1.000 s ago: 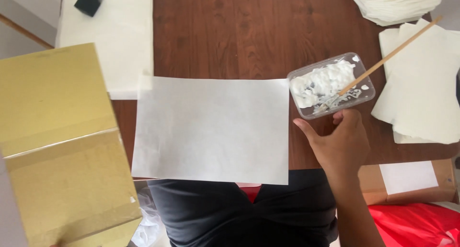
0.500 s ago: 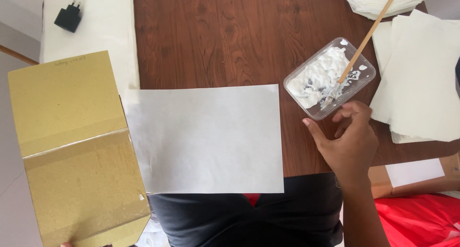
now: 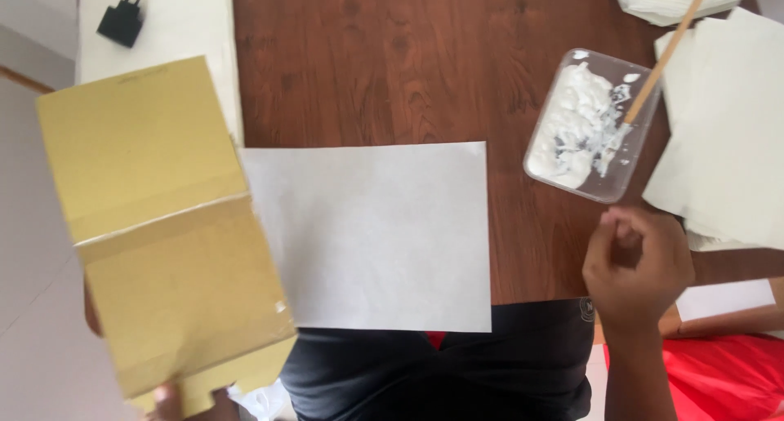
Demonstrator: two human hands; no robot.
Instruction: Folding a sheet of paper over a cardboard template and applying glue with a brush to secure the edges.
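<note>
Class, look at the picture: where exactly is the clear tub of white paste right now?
In the head view, the clear tub of white paste sits on the brown table at upper right, between the grey sheet and a white paper stack, just above the right hand.

A white sheet of paper (image 3: 376, 233) lies flat on the brown wooden table (image 3: 392, 62), with its near edge over the table's edge. At the left, a yellow-brown cardboard piece (image 3: 159, 225) is held up from below by the left hand (image 3: 184, 403); only some fingers show under its near edge. The right hand (image 3: 639, 264) is loosely curled and holds nothing, just near of a clear plastic tray (image 3: 592, 125) with white paste inside. A thin wooden stick (image 3: 665, 53) stands in the paste and leans to the far right. To the right of the tray lie stacked white sheets (image 3: 727, 135). A small black plug (image 3: 121, 21) rests far left on a white surface (image 3: 192, 21).
</note>
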